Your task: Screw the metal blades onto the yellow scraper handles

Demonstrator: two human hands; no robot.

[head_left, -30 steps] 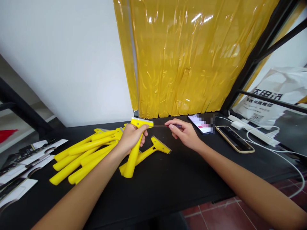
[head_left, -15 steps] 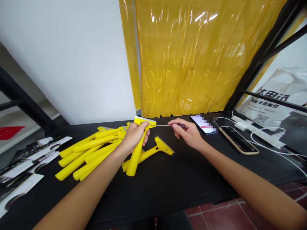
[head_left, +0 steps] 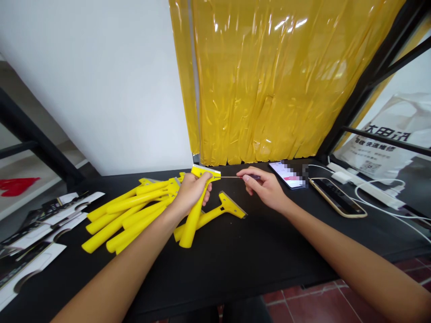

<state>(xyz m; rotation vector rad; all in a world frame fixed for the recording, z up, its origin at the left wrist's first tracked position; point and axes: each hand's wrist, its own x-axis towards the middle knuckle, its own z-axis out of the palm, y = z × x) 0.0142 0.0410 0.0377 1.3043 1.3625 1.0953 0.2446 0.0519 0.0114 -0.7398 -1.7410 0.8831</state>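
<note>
My left hand (head_left: 193, 192) is closed around the neck of a yellow scraper (head_left: 190, 226), whose head with a metal edge points up and away from me. In my right hand (head_left: 261, 185), the fingers pinch the dark handle of a screwdriver (head_left: 230, 177). Its thin shaft runs level to the left, and the tip meets the right end of the scraper's head at a screw. A second yellow scraper (head_left: 230, 207) lies on the black table (head_left: 242, 264), partly behind the held one. Several more yellow scrapers (head_left: 126, 220) are piled left of my left hand, some hidden by my forearm.
Flat printed cards (head_left: 37, 264) lie at the table's left. On the right are a lit phone (head_left: 284, 172), a phone in a tan case (head_left: 336, 197), and a white power strip (head_left: 367, 186) with cables. Yellow plastic film (head_left: 269, 89) and a white panel (head_left: 111, 89) stand behind.
The whole view has shifted slightly, so everything sits a little further right. Both hands keep the same grips, and the screwdriver tip stays at the scraper's head.
</note>
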